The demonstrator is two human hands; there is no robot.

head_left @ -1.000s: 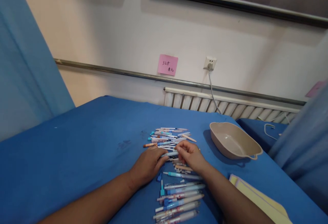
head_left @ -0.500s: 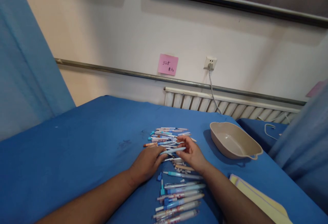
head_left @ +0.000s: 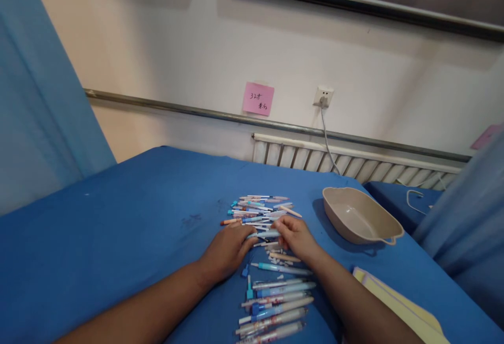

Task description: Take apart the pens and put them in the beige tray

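A light blue pen barrel (head_left: 268, 233) lies level between my two hands. My left hand (head_left: 228, 244) is closed on its left end, and my right hand (head_left: 293, 236) pinches the right end with bent fingers. Just beyond them is a loose pile of pen parts (head_left: 255, 210), thin white refills and coloured barrels mixed together. Small pale pieces (head_left: 277, 256) are scattered below my right hand. Closer to me, several pens (head_left: 279, 302) lie side by side in a column, with a teal-tipped pen (head_left: 283, 269) above them.
A beige plastic basin (head_left: 360, 215) sits at the right on the blue cloth-covered table (head_left: 137, 218). Yellow folded cloth (head_left: 397, 307) lies beside my right forearm. Behind the table are a white radiator (head_left: 307, 157) and a metal pipe (head_left: 189, 111). Blue curtains (head_left: 47, 81) hang at both sides.
My right hand's fingers have closed in around the right end of the light blue barrel, covering that end. My left hand has stayed in place.
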